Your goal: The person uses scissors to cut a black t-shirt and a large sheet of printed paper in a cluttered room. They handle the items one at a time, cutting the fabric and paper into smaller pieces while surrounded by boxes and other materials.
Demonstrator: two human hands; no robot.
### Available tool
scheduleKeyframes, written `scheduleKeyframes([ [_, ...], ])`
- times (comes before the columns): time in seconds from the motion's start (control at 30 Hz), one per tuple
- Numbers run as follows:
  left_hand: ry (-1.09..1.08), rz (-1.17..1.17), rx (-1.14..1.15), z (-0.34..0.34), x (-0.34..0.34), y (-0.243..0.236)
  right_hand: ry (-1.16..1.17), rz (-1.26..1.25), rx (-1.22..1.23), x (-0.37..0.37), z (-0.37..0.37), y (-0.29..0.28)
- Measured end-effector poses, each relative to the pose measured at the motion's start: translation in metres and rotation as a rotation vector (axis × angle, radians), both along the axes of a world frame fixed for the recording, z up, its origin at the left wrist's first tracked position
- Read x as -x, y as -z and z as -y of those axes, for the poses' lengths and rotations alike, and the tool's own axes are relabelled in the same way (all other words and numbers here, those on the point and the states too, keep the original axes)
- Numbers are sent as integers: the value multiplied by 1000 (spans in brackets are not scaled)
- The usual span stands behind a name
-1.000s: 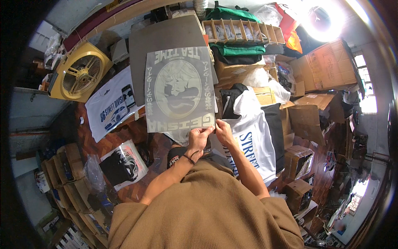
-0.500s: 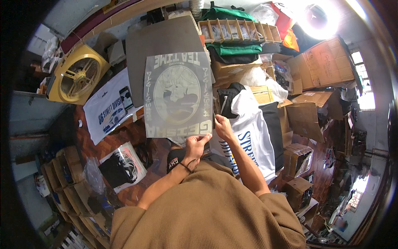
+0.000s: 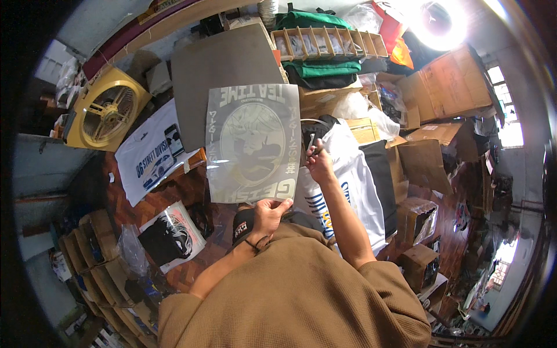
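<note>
Sheet (image 3: 253, 145) sits just ahead of the left hand's (image 3: 270, 219) fingers, which are clamped on its near right corner, print upside down to the wearer. Looks light, thin, springy film; probably slick, easily creased or scratched, so best held by edges or two opposite corners, off the print. Right hand (image 3: 320, 165), beside the sheet's right edge, has fingers closed round a dark tool (image 3: 315, 151) (kind unclear). White shirt (image 3: 349, 167) just right of those fingers.
</note>
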State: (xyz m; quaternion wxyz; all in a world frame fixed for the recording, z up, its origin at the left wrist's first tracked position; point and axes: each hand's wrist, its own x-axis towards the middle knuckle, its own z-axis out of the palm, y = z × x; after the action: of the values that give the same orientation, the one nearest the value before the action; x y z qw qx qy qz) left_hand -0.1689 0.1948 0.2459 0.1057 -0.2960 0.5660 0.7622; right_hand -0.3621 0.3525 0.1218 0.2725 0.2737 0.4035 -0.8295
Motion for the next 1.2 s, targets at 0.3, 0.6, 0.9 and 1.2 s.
scheduleKeyframes([
  [0.3,14,-73,66,10,0,-8,-642,99,-373,-43,-11,-17],
  [0.6,-43,341,-590,4,-8,40,-422,-55,-174,-122,-25,-34],
  [0.9,45,304,-345,-20,-12,56,-303,-171,-353,-115,-9,-66],
  [1.2,-483,130,-787,26,-13,68,-298,-210,-330,-109,9,-87],
])
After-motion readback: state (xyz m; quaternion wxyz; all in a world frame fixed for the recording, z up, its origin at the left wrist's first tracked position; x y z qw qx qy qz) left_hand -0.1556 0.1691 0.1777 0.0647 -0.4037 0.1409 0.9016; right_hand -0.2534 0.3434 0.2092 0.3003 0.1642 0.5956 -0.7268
